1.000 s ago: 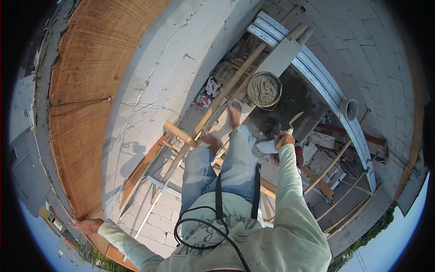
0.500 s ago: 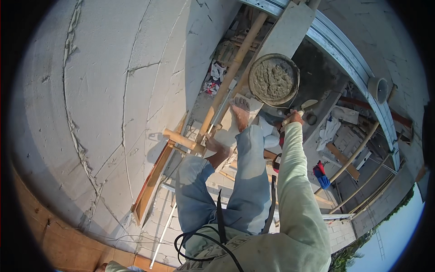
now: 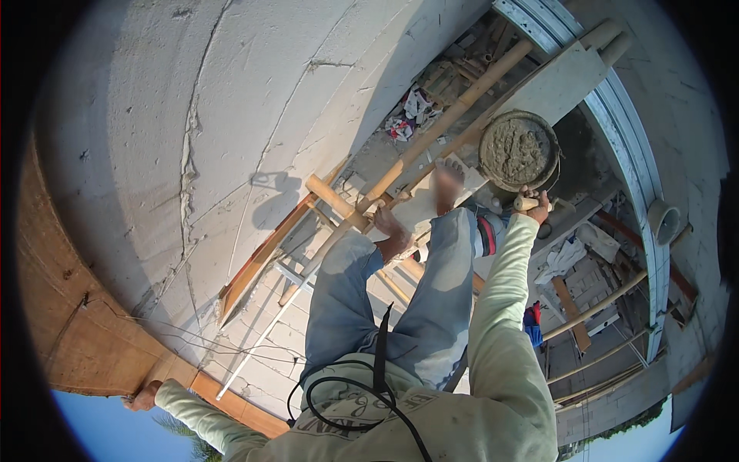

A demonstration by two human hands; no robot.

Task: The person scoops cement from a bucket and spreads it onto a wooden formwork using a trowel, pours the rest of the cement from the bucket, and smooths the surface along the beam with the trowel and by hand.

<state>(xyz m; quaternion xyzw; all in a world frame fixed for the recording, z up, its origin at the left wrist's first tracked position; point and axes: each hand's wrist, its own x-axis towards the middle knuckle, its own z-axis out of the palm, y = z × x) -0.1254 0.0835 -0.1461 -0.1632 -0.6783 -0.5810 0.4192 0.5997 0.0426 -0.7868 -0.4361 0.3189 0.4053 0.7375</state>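
Squarely in right hand (image 3: 541,206): trowel (image 3: 525,204)

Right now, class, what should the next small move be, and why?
Probably dip the trowel into the mortar: the right hand grips it near the bucket, where the mortar lies exposed.

two hands (image 3: 541,205), two bare feet (image 3: 448,189), one bucket (image 3: 499,181), seemingly one trowel (image 3: 525,204).
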